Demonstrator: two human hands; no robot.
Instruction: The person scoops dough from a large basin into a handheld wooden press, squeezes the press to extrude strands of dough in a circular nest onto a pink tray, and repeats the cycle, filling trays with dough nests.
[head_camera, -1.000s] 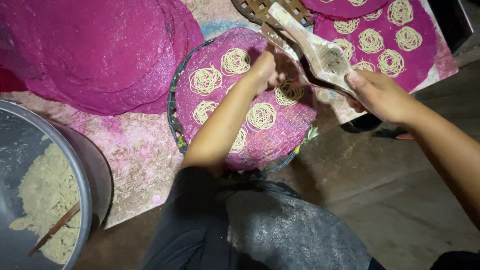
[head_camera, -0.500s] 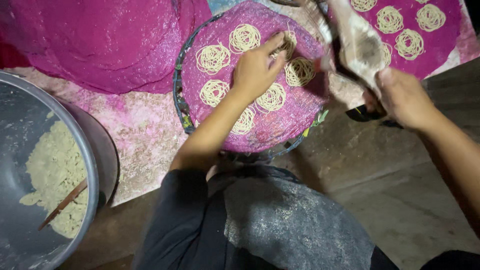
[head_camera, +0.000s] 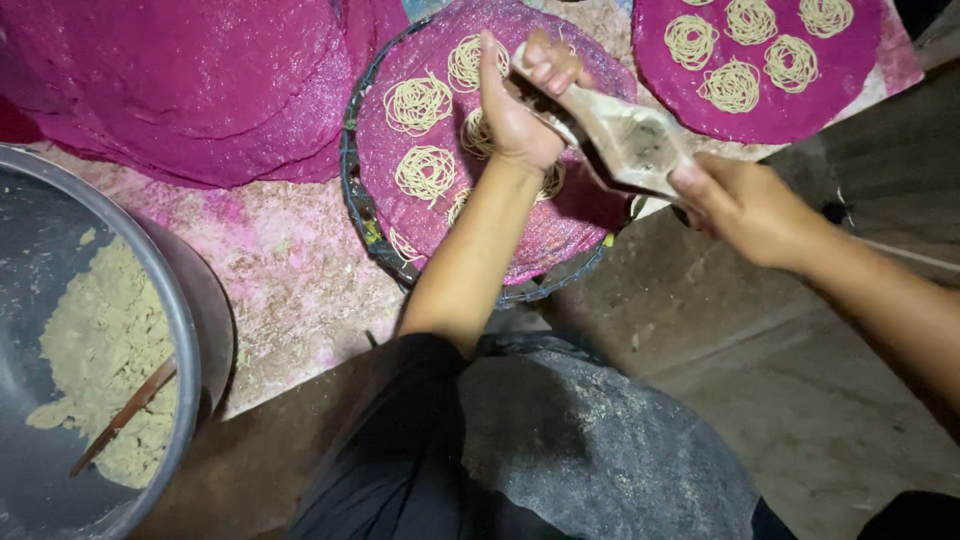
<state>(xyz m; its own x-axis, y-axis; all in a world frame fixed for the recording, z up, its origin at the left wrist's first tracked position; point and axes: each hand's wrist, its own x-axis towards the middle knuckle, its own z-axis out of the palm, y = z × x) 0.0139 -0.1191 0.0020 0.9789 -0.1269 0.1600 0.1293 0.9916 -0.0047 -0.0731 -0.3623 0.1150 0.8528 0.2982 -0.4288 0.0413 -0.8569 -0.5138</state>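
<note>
The left hand (head_camera: 520, 105) curls its fingers around the far end of the wooden noodle press (head_camera: 625, 140); the right hand (head_camera: 745, 205) grips its near handle, above the pink round mat (head_camera: 400, 200).

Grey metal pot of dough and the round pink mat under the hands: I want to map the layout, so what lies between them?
In the head view, only flour-dusted pink-stained cloth lies between the grey metal pot and the round pink mat.

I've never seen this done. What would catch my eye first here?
Bright pink round mats dotted with pale noodle coils fill the top of the view. Over the middle mat, the left hand and right hand grip a wooden press. At lower left, a metal pot holds pale dough.
</note>
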